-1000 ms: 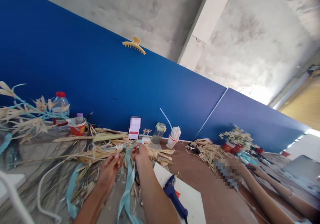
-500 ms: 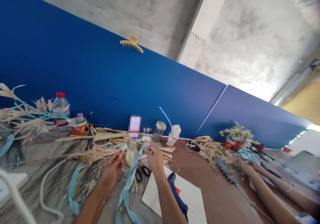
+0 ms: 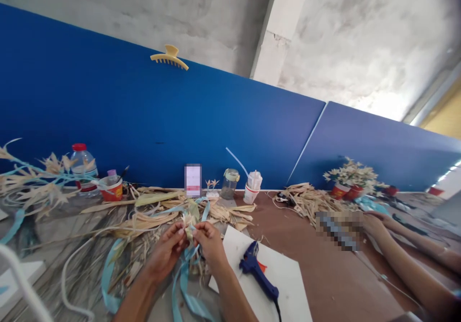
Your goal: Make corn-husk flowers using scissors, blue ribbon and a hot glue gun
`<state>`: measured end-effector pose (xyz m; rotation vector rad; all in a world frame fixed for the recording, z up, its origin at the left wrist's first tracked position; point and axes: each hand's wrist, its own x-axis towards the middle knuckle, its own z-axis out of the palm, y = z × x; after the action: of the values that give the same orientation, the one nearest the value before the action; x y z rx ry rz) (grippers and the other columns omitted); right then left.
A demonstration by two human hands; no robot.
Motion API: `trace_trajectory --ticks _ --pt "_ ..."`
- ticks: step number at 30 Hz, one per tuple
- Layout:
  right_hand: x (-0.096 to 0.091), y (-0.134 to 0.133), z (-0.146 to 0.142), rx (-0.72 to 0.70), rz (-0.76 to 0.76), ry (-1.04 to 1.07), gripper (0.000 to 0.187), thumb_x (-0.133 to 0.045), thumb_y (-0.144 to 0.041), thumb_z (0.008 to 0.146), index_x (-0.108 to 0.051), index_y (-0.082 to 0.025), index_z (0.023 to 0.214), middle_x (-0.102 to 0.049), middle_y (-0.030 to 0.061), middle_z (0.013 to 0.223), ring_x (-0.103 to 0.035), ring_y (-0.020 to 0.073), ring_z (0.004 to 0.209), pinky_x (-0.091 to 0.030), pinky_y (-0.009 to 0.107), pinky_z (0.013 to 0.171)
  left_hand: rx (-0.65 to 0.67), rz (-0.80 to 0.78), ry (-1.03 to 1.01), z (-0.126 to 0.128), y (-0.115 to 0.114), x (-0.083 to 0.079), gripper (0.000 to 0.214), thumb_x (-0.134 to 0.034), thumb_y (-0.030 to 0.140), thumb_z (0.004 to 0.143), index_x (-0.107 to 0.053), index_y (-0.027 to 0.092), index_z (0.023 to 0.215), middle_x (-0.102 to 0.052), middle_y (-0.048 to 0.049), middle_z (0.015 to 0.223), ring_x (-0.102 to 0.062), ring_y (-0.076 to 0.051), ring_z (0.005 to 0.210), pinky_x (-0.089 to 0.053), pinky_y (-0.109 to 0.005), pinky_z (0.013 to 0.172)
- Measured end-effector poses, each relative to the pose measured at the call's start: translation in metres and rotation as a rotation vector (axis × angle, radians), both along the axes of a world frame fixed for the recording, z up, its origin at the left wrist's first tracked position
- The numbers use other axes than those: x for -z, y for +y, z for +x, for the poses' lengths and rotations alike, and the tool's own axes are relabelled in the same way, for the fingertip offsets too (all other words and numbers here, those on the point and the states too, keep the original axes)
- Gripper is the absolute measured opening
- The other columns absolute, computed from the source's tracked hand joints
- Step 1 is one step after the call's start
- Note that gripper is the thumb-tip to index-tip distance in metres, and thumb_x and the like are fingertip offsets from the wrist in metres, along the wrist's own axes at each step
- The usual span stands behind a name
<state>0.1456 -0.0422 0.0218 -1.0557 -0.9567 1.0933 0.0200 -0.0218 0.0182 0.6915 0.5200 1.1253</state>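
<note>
My left hand [image 3: 166, 249] pinches a small pale flower [image 3: 188, 220] that looks made of dried corn husk. Close against it, my right hand [image 3: 211, 244] has thumb and forefinger pressed on a light blue ribbon [image 3: 184, 281] at the flower's base. The ribbon's long tails hang down between my forearms onto the table. Fingertips hide where ribbon and flower meet. Strips of dried husk [image 3: 154, 202] lie spread behind and left of my hands. To the right, a blue glue gun [image 3: 259, 273] rests on a white board [image 3: 290, 288].
Along the blue partition [image 3: 230, 120] stand a bottle [image 3: 84, 168], a red cup [image 3: 111, 190], a phone [image 3: 193, 180], a jar [image 3: 229, 185] and a cup with a straw [image 3: 251, 192]. A white cable [image 3: 65, 274] curves at left. Another person's hands [image 3: 376, 226] work at right.
My hands have come together: the right hand brought the ribbon down and left to the flower in my left hand. The scissors between my hands are now hidden. The view has tilted slightly.
</note>
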Motion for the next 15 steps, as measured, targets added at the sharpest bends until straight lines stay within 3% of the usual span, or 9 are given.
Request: trace_trajectory --ticks 7,15 --pt "0.0057 0.0015 -0.0024 -0.086 -0.005 0.094 0.023 -0.07 -0.034 0.062 -0.057 -0.02 0.075 -0.055 -0.0067 0.047 -0.048 0.0106 0.043 -0.038 0.023 0.05 0.026 -0.067 0.05 0.0045 -0.0013 0.0022 0.027 -0.081 0.019 0.061 -0.066 0.016 0.083 -0.059 0.0033 0.058 -0.053 -0.008 0.052 -0.045 -0.018 0.052" --pt "0.0064 -0.0018 0.0027 -0.059 0.055 -0.136 0.022 -0.059 -0.018 0.067 -0.057 -0.021 0.089 -0.047 -0.009 0.052 -0.047 0.0115 0.048 -0.039 0.023 0.052 0.02 -0.13 0.067 0.0029 -0.0006 0.0033 0.028 -0.083 0.014 0.057 -0.068 0.015 0.081 -0.066 0.0011 0.062 -0.059 -0.009 0.054 -0.052 -0.02 0.057"
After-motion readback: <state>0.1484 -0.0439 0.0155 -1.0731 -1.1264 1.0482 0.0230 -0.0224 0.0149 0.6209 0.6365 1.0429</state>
